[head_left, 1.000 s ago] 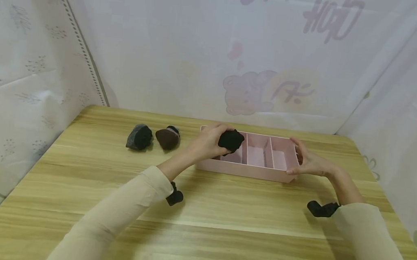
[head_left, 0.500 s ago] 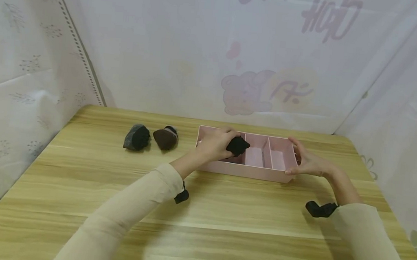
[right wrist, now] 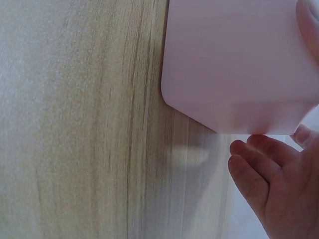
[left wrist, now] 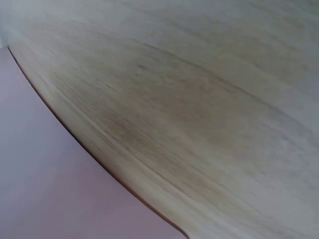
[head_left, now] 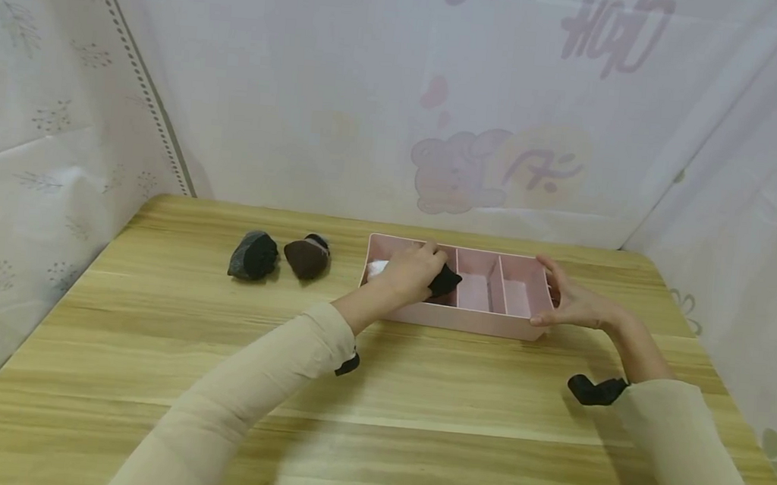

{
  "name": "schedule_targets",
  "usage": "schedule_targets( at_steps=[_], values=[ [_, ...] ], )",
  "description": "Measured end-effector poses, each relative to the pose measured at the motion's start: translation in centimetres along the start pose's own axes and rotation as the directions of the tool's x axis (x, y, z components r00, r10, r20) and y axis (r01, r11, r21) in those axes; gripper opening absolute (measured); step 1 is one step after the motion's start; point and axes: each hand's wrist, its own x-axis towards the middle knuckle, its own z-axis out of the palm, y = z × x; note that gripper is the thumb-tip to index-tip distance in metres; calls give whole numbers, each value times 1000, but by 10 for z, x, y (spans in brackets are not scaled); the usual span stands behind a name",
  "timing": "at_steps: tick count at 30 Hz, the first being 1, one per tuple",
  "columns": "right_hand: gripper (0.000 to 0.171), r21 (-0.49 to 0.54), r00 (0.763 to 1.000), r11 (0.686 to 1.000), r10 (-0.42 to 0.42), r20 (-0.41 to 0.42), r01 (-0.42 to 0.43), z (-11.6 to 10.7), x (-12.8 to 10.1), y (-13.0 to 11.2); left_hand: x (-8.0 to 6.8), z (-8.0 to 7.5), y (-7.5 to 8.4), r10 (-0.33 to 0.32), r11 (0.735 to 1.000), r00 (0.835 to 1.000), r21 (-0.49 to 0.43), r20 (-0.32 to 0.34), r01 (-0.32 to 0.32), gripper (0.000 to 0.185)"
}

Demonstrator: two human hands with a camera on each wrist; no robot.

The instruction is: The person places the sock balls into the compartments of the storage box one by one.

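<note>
A pink divided tray [head_left: 464, 321] lies on the wooden table [head_left: 417, 397]. My left hand [head_left: 427, 274] grips a rolled black sock [head_left: 447, 281] and holds it down inside a left compartment, beside something white [head_left: 376, 268] at the tray's left end. My right hand [head_left: 565, 298] clasps the tray's right end, thumb on the near corner and fingers over the far edge. The right wrist view shows the tray's corner [right wrist: 234, 64] with my fingers [right wrist: 269, 174] against it. In the left wrist view only the tray wall [left wrist: 45, 189] and the table show.
Two more rolled socks lie on the table left of the tray, a grey-black one [head_left: 253, 255] and a brown one [head_left: 307, 257]. White patterned sheets wall in the table at the back and on both sides. The tray's two right compartments [head_left: 520, 295] hold nothing.
My left hand has lowered the black sock from above the tray's rim down into a left compartment. The right hand stays on the tray's right end.
</note>
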Motion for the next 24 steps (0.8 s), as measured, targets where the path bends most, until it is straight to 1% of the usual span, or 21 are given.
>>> schedule_targets(
  at_steps=[3, 8, 11, 15, 20, 24],
  values=[
    [113, 7, 1000, 1000, -3, 1, 3, 0, 1, 1, 1, 1, 4, -17, 999, 1000, 43, 16, 16, 47],
    [113, 3, 1000, 1000, -5, 2, 5, 0, 0, 1, 3, 2, 11, -41, 994, 999, 106, 1, 40, 29],
    [114, 8, 1000, 1000, -6, 2, 6, 0, 0, 1, 5, 3, 14, -59, 989, 998, 139, 8, 57, 23],
    [114, 13, 1000, 1000, -6, 5, 6, 0, 1, 2, 7, 4, 15, -75, 984, 997, 168, 33, 68, 23],
    [113, 17, 1000, 1000, -8, 8, 7, 0, 1, 3, 8, 4, 15, -63, 980, 997, 190, 47, 53, 26],
    [114, 15, 1000, 1000, -9, 11, 9, -1, 1, 4, 7, 5, 15, -60, 981, 997, 190, 52, 49, 23]
  ],
)
